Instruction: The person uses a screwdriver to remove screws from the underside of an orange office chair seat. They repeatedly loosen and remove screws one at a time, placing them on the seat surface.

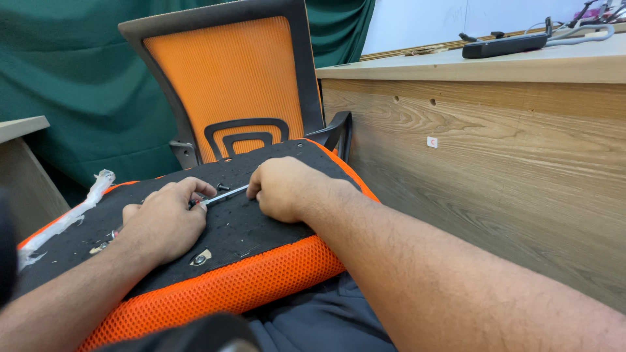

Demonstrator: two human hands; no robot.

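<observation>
Two hands meet on a thin metal tool (225, 194) that lies across the black underside of a seat cushion (261, 228); the left hand (166, 218) is curled over its near end, fingers pinching the shaft close to a red-tipped part, while the right hand (287, 189) is closed in a loose fist over the far end, so that only the short stretch between the hands shows; whether the right fingers actually pinch the shaft cannot be told, since the knuckles hide it. Just beyond the tool, between the hands, sits a small dark screw (223, 187); just below the left hand a metal fitting (199, 259) is set into the black fabric. The cushion rests on the person's lap, its orange mesh edge (248, 287) turned toward the body; a strip of white wrap (72, 215) hangs along its side, left of the left hand. Beyond both hands stands an orange chair back (228, 85) in a dark frame; right of the right hand runs a wooden desk (495, 163), with a black power strip (505, 44) on top.
</observation>
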